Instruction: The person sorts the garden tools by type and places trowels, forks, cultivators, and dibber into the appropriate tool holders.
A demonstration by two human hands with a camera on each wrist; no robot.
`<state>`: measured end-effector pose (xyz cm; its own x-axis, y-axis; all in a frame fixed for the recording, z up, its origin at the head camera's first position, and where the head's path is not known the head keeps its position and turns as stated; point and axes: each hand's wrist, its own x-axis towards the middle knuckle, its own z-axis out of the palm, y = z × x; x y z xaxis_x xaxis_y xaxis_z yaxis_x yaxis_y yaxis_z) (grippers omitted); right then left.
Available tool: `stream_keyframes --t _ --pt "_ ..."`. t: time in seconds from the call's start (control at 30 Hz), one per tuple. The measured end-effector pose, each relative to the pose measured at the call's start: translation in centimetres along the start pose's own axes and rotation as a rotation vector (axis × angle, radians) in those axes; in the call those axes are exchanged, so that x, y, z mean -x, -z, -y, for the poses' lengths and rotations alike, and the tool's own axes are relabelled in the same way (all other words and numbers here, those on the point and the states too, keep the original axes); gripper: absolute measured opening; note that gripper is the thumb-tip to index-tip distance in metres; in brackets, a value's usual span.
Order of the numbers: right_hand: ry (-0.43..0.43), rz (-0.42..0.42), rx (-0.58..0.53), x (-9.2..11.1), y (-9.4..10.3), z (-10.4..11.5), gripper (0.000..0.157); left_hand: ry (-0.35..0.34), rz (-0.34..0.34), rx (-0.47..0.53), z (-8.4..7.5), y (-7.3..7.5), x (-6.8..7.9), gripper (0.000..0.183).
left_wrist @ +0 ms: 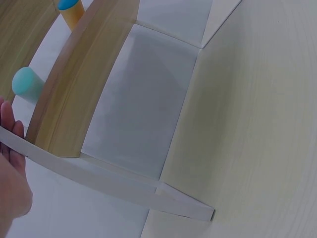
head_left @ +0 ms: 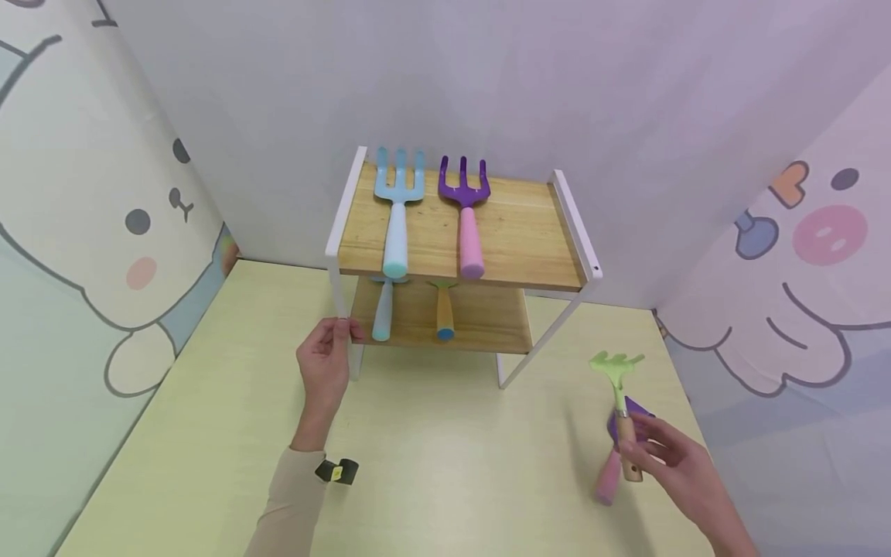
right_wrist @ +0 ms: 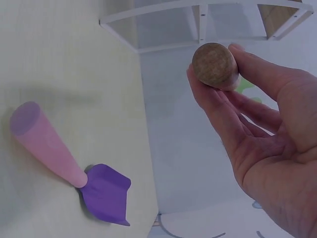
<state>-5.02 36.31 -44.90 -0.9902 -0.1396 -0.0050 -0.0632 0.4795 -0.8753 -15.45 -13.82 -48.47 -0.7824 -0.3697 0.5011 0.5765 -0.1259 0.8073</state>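
My right hand (head_left: 671, 464) pinches the wooden handle of a small light-green hand rake (head_left: 616, 370), its tines pointing away. Below it on the table lies a toy shovel (head_left: 609, 478) with a pink handle and purple blade, partly hidden in the head view. The round end of the rake's handle (right_wrist: 214, 64) faces the right wrist camera, between thumb and fingers. On the other side, my left hand (head_left: 325, 362) grips the white left front post of a two-tier wooden shelf (head_left: 529, 232) near its lower board. Left fingers (left_wrist: 18, 131) show behind the post in the left wrist view.
On the top board lie a light-blue fork (head_left: 397, 232) and a purple fork with a pink handle (head_left: 470, 240). The lower board (head_left: 487, 317) bears a tool with a grey-blue handle (head_left: 384, 313) and one with an orange handle (head_left: 444, 312). Cartoon-printed curtains (head_left: 766, 232) surround the table.
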Motion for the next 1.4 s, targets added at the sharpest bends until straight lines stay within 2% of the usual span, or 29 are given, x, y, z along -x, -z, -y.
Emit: stream_keyframes --t 0.27,0.57,0.77,1.0,1.2,1.4 --pt "0.042 -0.023 0.092 -0.2 -0.5 2.1 0.047 0.010 -0.001 -0.018 0.0 0.0 0.0 0.023" --pt "0.134 0.005 0.043 -0.6 -1.0 4.4 0.051 0.017 -0.014 -0.034 0.0 0.0 -0.1 0.023" --pt "0.156 0.031 0.013 -0.6 -1.1 5.7 0.053 0.011 -0.006 -0.022 0.0 0.0 0.0 0.023" --pt "0.245 0.070 -0.012 -0.9 -1.2 7.3 0.054 0.015 -0.011 -0.029 0.0 0.0 -0.1 0.023" --pt "0.254 0.058 -0.025 -0.9 -1.6 9.0 0.056 0.010 -0.011 -0.018 0.0 0.0 0.0 0.023" --pt "0.342 0.067 -0.058 -1.0 -2.2 10.1 0.056 0.010 -0.006 0.006 -0.1 -0.1 0.0 0.023"
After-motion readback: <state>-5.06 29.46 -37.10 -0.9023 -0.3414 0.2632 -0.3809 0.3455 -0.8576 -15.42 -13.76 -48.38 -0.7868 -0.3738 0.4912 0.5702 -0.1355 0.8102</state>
